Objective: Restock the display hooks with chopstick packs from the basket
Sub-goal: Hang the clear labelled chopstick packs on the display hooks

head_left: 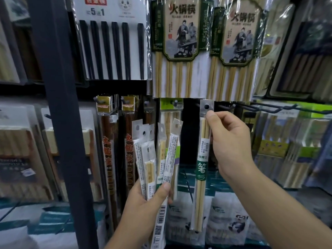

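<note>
Before display hooks (265, 106), right hand (231, 141) pinches a pack (201, 168) upright.

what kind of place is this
Most likely a shop's kitchenware aisle: bagged chopstick sets hang in rows, wire display hooks jut out, the right hand holds a single pack near them, and the left hand grips a bundle of packs.

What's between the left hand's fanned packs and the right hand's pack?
Head view: dark back panel, teal packaging lower down; fanned chopstick packs and single chopstick pack don't touch.
</note>
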A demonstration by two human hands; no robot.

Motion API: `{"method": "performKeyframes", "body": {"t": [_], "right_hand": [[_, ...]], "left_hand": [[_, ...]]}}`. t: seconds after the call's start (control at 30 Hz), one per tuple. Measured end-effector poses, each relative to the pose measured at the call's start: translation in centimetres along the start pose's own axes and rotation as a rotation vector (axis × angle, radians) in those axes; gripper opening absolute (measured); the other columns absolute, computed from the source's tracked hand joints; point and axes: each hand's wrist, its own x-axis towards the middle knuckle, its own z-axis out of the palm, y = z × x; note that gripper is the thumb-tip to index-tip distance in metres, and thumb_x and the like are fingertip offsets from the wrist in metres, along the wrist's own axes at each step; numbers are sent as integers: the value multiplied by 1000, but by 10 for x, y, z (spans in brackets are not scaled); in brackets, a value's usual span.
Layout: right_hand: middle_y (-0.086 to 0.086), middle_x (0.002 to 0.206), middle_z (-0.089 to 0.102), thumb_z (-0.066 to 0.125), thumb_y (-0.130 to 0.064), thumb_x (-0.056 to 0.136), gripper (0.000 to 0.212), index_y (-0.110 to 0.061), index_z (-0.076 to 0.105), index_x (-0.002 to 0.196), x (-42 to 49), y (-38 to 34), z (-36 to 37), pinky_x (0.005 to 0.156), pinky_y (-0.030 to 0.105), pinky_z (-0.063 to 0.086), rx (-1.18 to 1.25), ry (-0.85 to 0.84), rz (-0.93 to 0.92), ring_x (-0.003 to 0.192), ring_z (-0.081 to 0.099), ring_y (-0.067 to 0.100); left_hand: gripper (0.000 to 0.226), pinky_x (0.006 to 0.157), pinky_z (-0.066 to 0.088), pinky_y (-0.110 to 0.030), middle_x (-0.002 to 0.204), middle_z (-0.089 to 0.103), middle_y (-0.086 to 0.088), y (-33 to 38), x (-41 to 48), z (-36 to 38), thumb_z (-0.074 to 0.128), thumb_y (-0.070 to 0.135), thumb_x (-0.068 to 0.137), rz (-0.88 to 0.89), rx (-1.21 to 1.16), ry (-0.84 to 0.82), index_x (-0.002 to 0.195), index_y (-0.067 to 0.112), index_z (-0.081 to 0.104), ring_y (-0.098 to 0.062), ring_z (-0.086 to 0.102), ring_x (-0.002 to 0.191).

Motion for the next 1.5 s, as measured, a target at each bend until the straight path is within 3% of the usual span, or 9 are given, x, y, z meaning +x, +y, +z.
{"method": "performKeyframes", "body": {"t": [0.27,0.43,0.7,0.87,1.0,1.17,1.33,1.4,1.5], "right_hand": [[11,74,58,64,-34,98,32,-10,68,77,6,-2,0,72,55,55,13,-19,23,70,54,25],[8,72,56,64,-31,99,34,-11,67,72,10,-4,-1,70,41,50,54,-15,33,69,52,23],[12,76,59,64,-28,99,31,-3,67,81,13,-5,1,73,45,52,59,-44,46,72,55,26],[28,84,62,63,-33,99,31,-9,72,82,13,3,0,77,57,56,-71,-54,68,72,57,26],[11,86,72,64,-37,98,24,-23,75,81,12,11,-6,75,36,56,-136,-45,87,72,63,12],[2,75,66,68,-36,95,17,-25,68,81,-2,23,-14,66,31,52,-194,31,72,65,57,2],[-7,81,74,65,-37,97,17,-36,75,83,-24,24,-7,57,12,47,-178,-232,78,65,62,-2],[-6,78,73,64,-35,98,19,-32,77,84,-26,22,-3,57,12,47,-126,-277,95,64,61,-1],[-4,71,68,64,-35,98,23,-28,76,80,-25,18,-1,56,15,46,-40,-273,105,64,59,4]], "left_hand": [[33,61,53,-11,78,77,-6,2,1,10,73,43,72,3,-25,18,94,18,74,-14,74,70],[37,61,55,-14,80,77,-7,0,2,13,74,38,72,-16,-55,17,101,15,72,-15,75,70],[41,65,57,-17,83,78,-7,-4,3,10,76,43,70,-26,-68,28,103,20,73,-19,76,73],[41,69,56,-21,80,75,-8,-4,2,10,74,42,74,-22,-65,-10,107,18,70,-19,73,72],[25,74,55,-30,83,76,-8,-4,2,11,76,48,78,-23,-63,-2,96,32,74,-20,73,75],[22,78,56,-36,86,79,-5,-3,2,12,76,53,75,-29,-54,0,89,35,77,-19,76,80],[33,63,57,-18,88,80,-8,2,1,20,79,45,64,-4,-122,-55,95,32,80,-18,77,79],[28,62,57,-16,87,80,-4,5,-1,24,79,42,64,9,-128,-75,93,42,78,-15,77,77],[41,64,57,-17,88,80,-6,2,0,25,80,49,61,-23,-110,-78,98,30,78,-19,77,79]]}}
